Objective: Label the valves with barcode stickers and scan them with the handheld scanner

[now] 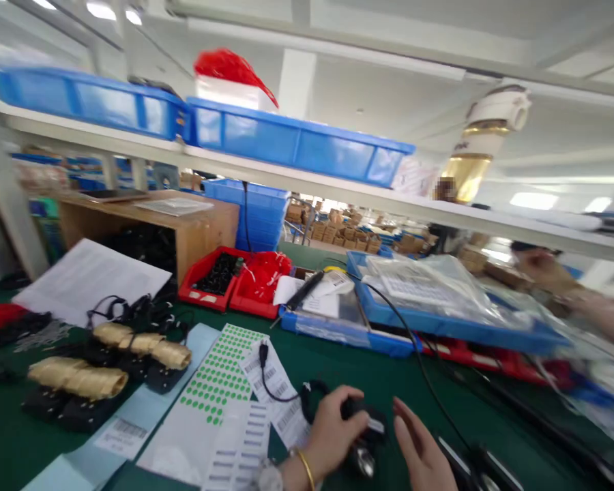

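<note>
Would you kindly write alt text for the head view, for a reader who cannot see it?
A person's left hand grips a small black corded device over a green table, the right hand open beside it. Sheets of green dot stickers and barcode labels lie to the left, red bins and blue trays behind.

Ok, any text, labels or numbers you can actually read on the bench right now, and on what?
None legible.
Barcode label strips: print too blurred.
Barcode sticker on the light-blue sheet: blurred.
White paper sheet: blurred.
Green-dot sheet: dots only.
Black part in the left hand: nothing legible.
</note>
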A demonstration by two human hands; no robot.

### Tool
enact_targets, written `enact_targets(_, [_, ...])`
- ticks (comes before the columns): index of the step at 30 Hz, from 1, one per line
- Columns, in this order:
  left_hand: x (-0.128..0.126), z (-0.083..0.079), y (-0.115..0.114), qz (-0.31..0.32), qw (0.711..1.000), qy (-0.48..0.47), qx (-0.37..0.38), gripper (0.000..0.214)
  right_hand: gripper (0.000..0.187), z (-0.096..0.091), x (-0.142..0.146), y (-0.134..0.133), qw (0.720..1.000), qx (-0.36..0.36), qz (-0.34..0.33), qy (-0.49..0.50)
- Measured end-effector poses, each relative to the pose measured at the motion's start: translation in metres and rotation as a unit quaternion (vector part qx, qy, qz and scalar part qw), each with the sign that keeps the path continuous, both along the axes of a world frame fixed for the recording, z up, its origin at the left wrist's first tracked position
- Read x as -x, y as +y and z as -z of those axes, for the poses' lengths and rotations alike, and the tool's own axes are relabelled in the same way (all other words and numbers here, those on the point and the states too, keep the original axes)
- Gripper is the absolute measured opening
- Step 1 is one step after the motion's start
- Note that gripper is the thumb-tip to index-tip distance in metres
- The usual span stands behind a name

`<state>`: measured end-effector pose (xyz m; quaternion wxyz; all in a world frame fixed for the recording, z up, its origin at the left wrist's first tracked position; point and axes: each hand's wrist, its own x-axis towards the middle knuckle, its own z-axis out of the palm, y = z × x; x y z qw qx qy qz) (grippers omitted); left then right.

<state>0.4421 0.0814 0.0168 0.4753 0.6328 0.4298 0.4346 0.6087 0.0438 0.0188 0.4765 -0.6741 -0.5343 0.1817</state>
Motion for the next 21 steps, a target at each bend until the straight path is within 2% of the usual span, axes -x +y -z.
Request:
enact_targets(3, [-0.003, -0.004, 0.0, 0.01, 0.999, 0.033, -0.019, 0.043, 0.041, -0.006, -0.005, -0.015, 0.999, 0.01, -0.02, -0.047])
enact_targets(6, [-0.003, -0.002, 0.01, 0.003, 0.995, 0.088, -0.045, 0.042, 0.036, -0.011, 0.014, -0.022, 0.987, -0.023, -0.05, -0.154])
enact_targets(9, [0.014, -0.005, 0.027, -0.06, 0.982, 0.165, -0.068, 0.044, 0.039, -0.014, 0.034, -0.02, 0.967, -0.014, -0.099, -0.235])
enact_targets(12, [0.04, -0.011, 0.049, -0.121, 0.952, 0.27, -0.082, 0.044, 0.041, -0.014, 0.042, -0.017, 0.961, 0.017, -0.072, -0.267])
enact_targets(16, [0.057, -0.006, 0.07, -0.08, 0.904, 0.408, -0.102, 0.024, 0.035, -0.014, 0.044, -0.017, 0.955, 0.05, -0.033, -0.291])
enact_targets(19, [0.053, 0.002, 0.074, -0.037, 0.873, 0.473, -0.11, 0.014, 0.035, -0.013, 0.049, -0.016, 0.94, 0.072, -0.02, -0.333])
enact_targets(21, [0.05, -0.001, 0.071, -0.029, 0.856, 0.5, -0.128, 0.011, 0.038, -0.012, 0.052, -0.014, 0.936, 0.09, -0.02, -0.339])
